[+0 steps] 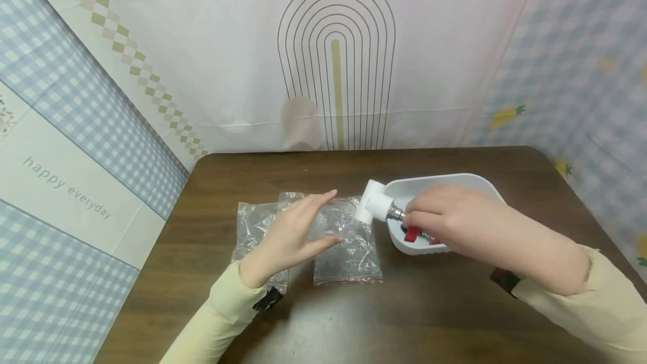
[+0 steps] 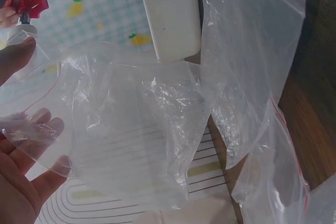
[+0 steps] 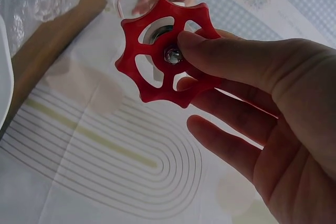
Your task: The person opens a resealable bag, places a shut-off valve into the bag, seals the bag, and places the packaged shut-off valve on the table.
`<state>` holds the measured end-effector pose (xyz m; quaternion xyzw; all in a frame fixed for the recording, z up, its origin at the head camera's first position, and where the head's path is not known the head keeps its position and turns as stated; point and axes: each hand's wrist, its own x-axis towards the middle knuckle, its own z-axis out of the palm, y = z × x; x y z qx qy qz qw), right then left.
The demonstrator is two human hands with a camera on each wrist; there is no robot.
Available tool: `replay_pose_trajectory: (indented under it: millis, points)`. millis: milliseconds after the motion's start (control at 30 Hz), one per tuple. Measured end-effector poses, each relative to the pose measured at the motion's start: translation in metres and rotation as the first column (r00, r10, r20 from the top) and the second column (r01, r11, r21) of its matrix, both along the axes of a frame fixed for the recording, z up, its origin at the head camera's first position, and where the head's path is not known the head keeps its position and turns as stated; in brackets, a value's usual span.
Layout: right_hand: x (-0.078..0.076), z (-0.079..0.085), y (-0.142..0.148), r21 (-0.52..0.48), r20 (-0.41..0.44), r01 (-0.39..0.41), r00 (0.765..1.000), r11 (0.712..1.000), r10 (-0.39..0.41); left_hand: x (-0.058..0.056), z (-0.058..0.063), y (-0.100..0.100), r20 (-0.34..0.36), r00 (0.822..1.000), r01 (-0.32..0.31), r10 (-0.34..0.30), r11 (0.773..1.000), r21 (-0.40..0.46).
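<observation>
We note right hand (image 1: 452, 213) pinching red handwheel (image 3: 161, 49), white fitting (image 1: 376, 202) beyond fingertips; left hand (image 1: 289, 236), fingers apart, clear bag (image 2: 126, 108) alongside.

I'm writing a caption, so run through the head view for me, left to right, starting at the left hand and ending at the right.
Left hand → clear bag with a red line along its near edge → white tee valve → right hand.
</observation>
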<state>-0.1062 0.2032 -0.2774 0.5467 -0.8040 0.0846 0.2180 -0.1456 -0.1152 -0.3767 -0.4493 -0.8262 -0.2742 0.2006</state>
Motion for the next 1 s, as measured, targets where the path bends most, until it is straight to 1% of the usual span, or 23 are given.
replay_pose_trajectory:
  millis: [167, 300, 400, 500, 600, 767, 867, 1000]
  points:
    - [0.002, -0.003, -0.006, 0.024, -0.02, -0.013, 1.0, 1.0, 0.013, 0.0, 0.001, 0.004, -0.007, 1.0, 0.012, -0.012, 1.0, -0.002]
    - [0.003, -0.004, -0.007, 0.008, -0.018, -0.004, 1.0, 1.0, 0.004, 0.0, 0.0, 0.006, -0.007, 1.0, 0.012, -0.012, 1.0, -0.004]
    - [0.003, -0.007, -0.009, -0.053, -0.031, 0.008, 0.999, 0.999, -0.01, 0.001, 0.0, 0.008, -0.006, 1.0, 0.009, -0.009, 1.0, 0.006]
    - [0.002, -0.012, -0.015, -0.148, -0.057, 0.012, 0.998, 0.989, -0.02, 0.002, -0.001, 0.012, 0.014, 1.0, 0.017, -0.018, 0.999, 0.041]
    - [0.001, -0.018, -0.025, -0.238, -0.085, 0.008, 0.996, 0.971, -0.029, 0.004, -0.001, 0.016, 0.053, 0.998, 0.039, -0.044, 0.994, 0.101]
    - [-0.005, -0.028, -0.045, -0.358, -0.148, -0.006, 0.988, 0.934, -0.05, 0.008, 0.001, 0.026, 0.126, 0.987, 0.077, -0.102, 0.979, 0.191]
    - [-0.007, -0.033, -0.054, -0.399, -0.173, -0.012, 0.983, 0.917, -0.062, 0.009, 0.002, 0.032, 0.157, 0.98, 0.085, -0.123, 0.97, 0.227]
    - [-0.008, -0.04, -0.062, -0.41, -0.197, -0.016, 0.978, 0.912, -0.072, 0.011, 0.005, 0.038, 0.176, 0.976, 0.079, -0.128, 0.961, 0.265]
